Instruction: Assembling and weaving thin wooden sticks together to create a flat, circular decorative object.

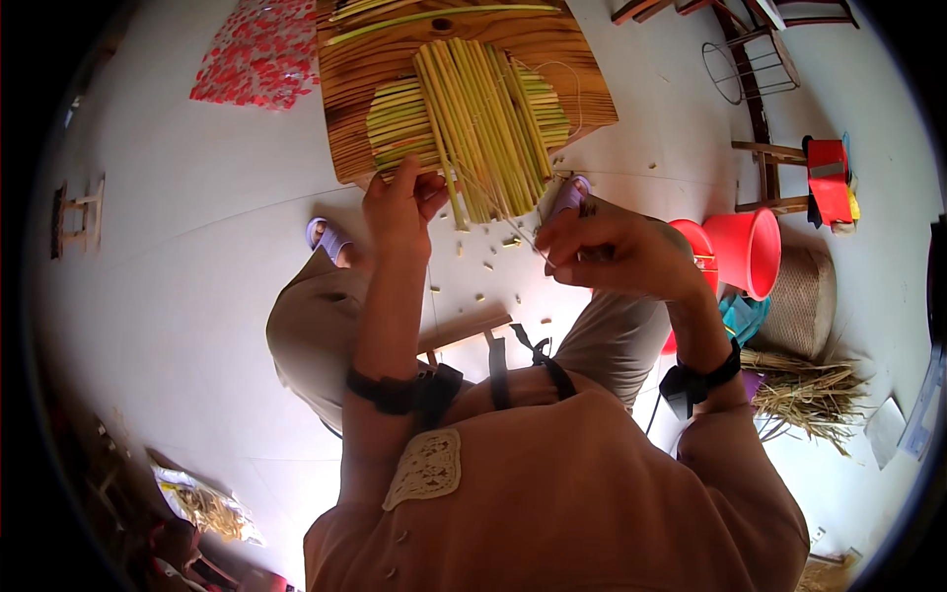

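Observation:
A mat of green-yellow stalks (478, 118), a lengthwise bundle over crosswise ones, lies on a wooden board (350, 59), with its near end overhanging the front edge. My left hand (400, 212) is at the mat's lower left corner, fingers curled against the stalks; what exactly they grip is hidden. My right hand (607, 252), below the mat's right side, pinches a thin pale cord (523, 225) that runs up to the stalks. Some loose stalks (444, 11) lie along the far part of the board.
Red buckets (748, 252), a woven basket (804, 296) and dry straw (809, 395) stand at my right. Wooden stools (769, 148) are along the right, a small one (84, 212) at far left. A red-speckled sheet (252, 54) lies beside the board. Short stalk offcuts (511, 242) litter the floor.

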### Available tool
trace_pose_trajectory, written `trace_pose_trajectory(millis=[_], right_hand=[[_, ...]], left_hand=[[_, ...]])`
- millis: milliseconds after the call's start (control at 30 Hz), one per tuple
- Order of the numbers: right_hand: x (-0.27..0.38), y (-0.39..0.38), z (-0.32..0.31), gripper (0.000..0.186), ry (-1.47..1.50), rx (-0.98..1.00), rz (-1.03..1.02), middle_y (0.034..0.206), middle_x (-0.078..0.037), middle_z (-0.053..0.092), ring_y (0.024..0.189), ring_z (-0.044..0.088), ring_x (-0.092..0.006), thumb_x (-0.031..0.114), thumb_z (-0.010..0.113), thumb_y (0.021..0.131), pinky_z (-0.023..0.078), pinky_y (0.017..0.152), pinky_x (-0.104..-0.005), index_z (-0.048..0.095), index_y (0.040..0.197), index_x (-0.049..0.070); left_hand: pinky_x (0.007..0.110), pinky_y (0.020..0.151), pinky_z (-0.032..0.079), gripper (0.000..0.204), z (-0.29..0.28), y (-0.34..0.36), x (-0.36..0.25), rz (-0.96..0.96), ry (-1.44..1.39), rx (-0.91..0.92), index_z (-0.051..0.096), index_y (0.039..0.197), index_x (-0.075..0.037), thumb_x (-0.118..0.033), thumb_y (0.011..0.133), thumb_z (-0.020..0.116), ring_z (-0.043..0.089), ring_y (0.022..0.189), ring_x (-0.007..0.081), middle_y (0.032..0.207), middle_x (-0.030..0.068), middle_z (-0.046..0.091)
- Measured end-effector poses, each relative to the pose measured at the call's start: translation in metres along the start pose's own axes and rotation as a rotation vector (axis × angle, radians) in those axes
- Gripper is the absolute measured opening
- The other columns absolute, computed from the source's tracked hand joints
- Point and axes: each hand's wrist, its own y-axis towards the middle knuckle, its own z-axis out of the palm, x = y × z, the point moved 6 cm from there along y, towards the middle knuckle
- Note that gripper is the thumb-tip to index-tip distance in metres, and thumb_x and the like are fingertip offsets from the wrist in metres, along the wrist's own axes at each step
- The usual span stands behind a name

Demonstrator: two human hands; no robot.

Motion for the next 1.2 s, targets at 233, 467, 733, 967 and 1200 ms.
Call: trace_pose_trajectory(millis=[233, 467, 733, 967, 1200], right_hand=[[0.078, 0.072, -0.003, 0.011, 0.065, -0.236, -0.136, 0.086, 0.000, 0.062, 0.071, 0.053, -0.0049, 0.012, 0.069, 0.089, 0.043, 0.061, -0.0218, 0.065, 0.090, 0.002], [0.066, 0.101, -0.018, 0.014, -0.042, -0.306, -0.203, 0.083, -0.001, 0.064, 0.078, 0.060, -0.0058, 0.016, 0.062, 0.094, 0.048, 0.069, -0.0225, 0.063, 0.097, 0.002], [-0.018, 0.036, -0.005, 0.014, 0.201, -0.160, 0.143, 0.078, -0.001, 0.065, 0.076, 0.061, -0.0055, 0.018, 0.062, 0.095, 0.048, 0.069, -0.0224, 0.064, 0.098, 0.004], [-0.072, 0.011, 0.032, 0.011, 0.175, -0.153, 0.087, 0.081, -0.002, 0.064, 0.077, 0.060, -0.0072, 0.013, 0.062, 0.095, 0.049, 0.072, -0.0230, 0.060, 0.095, 0.002], [-0.068, 0.005, 0.065, 0.013, 0.050, -0.036, 0.138, 0.078, -0.001, 0.061, 0.068, 0.052, -0.0061, 0.016, 0.066, 0.092, 0.043, 0.062, -0.0237, 0.063, 0.093, 0.003]], left_hand=[[0.033, 0.062, 0.062, 0.015, -0.002, -0.004, -0.006, -0.025, 0.065, -0.053, 0.059, 0.099, -0.006, -0.014, 0.089, 0.067, 0.065, 0.069, 0.0158, 0.080, 0.0061, 0.064], [0.035, 0.066, 0.063, 0.023, 0.001, -0.006, -0.004, -0.050, 0.081, -0.055, 0.058, 0.106, -0.004, -0.016, 0.089, 0.066, 0.068, 0.074, 0.0219, 0.089, 0.0095, 0.064], [0.034, 0.067, 0.060, 0.030, 0.002, -0.008, -0.004, -0.054, 0.116, -0.026, 0.055, 0.116, -0.008, -0.021, 0.091, 0.065, 0.069, 0.082, 0.0255, 0.098, 0.0113, 0.064], [0.034, 0.065, 0.061, 0.030, 0.002, -0.008, -0.007, -0.045, 0.118, -0.052, 0.054, 0.114, -0.007, -0.021, 0.090, 0.066, 0.070, 0.082, 0.0261, 0.096, 0.0118, 0.066], [0.036, 0.064, 0.063, 0.026, 0.004, -0.008, -0.007, -0.015, 0.111, -0.055, 0.054, 0.107, -0.003, -0.017, 0.089, 0.066, 0.071, 0.078, 0.0269, 0.093, 0.0136, 0.065]])
